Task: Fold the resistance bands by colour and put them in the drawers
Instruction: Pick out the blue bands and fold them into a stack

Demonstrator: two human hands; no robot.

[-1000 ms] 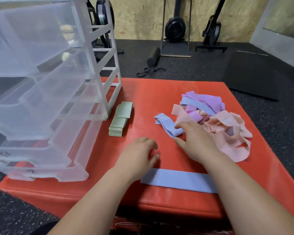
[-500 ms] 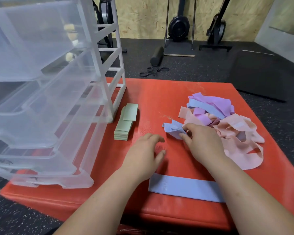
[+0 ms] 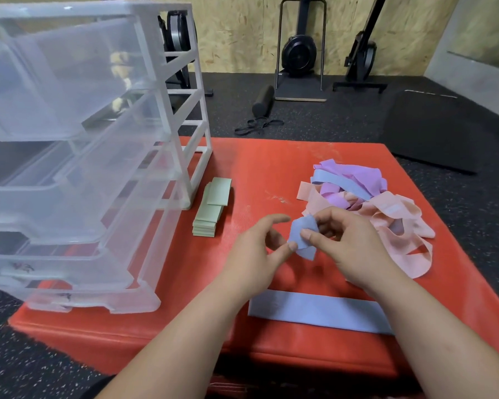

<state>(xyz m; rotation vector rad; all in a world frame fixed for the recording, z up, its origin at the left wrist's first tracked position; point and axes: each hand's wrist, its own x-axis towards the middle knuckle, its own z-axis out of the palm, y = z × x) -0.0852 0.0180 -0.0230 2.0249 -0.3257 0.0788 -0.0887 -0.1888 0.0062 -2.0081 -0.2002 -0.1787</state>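
Note:
Above the middle of the red mat [image 3: 260,168], my right hand [image 3: 349,249] pinches a crumpled blue band [image 3: 301,237], lifted off the surface. My left hand [image 3: 254,254] touches the band's lower left edge with its thumb, fingers loosely curled. A second blue band [image 3: 314,312] lies flat near the front edge, partly under my right forearm. A loose pile of purple, blue and pink bands [image 3: 386,214] sits to the right. Folded green bands [image 3: 212,208] are stacked beside the clear plastic drawer unit [image 3: 78,156], whose drawers are pulled out.
The drawer unit fills the mat's left side. Beyond the mat lie black rubber flooring, a foam roller [image 3: 262,103], black bands on the floor [image 3: 257,126] and gym machines against a plywood wall. A dark mat [image 3: 432,131] lies at the right.
My right hand picked the crumpled blue band up from beside the pile and drew it towards me. My left hand rose off the mat to meet it.

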